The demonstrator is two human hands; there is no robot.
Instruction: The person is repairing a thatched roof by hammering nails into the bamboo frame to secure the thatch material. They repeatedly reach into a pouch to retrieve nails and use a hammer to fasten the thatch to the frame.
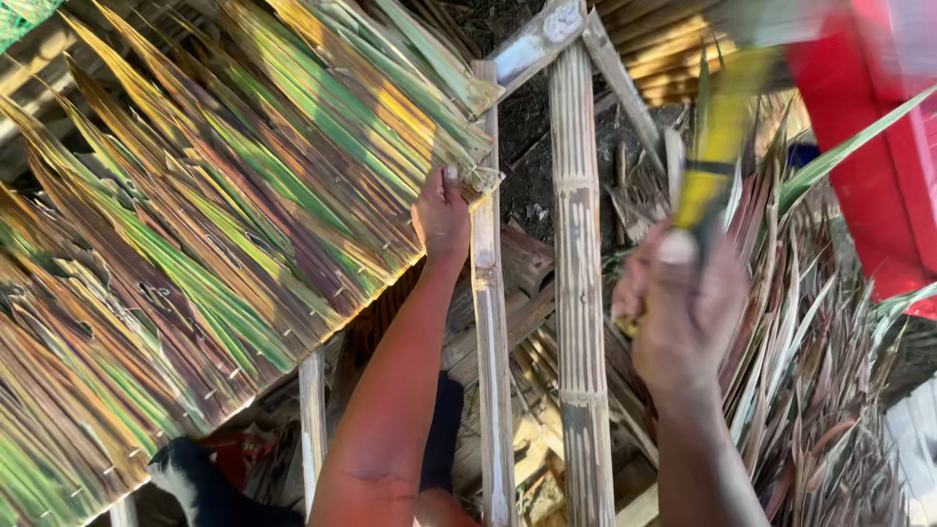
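i see my left hand [442,217] far up the frame, fingers curled and pressed together, pinching the folded end of a green, yellow and brown palm-leaf thatch panel [195,244] against a pale split bamboo slat [490,371]. the panel spreads over the whole left side, its leaf ends stitched along the edge that runs toward that slat.

my right hand [683,312] is nearer and to the right, blurred, fingers wrapped in a fist around the handle of a yellow and black tool [712,156]. i cannot tell the tool's working end, since it smears into the background.

risks as i judge them: the blur suggests the tool is moving fast, and my left fingers sit right at the spot where leaf meets slat, so a stroke that lands off line could strike them. if the pinch slackens, the folded leaf end could spring open and slide off the slat. the slat itself looks thin and split, so a hard blow might crack it further or shift it against the wider ribbed bamboo pole [578,293] just to its right.

loose dry brown leaves [830,390] piled at the right lie close to my right forearm and could snag the swing. a red plastic object [869,146] stands far right, near the tool's upper end, and could be clipped.
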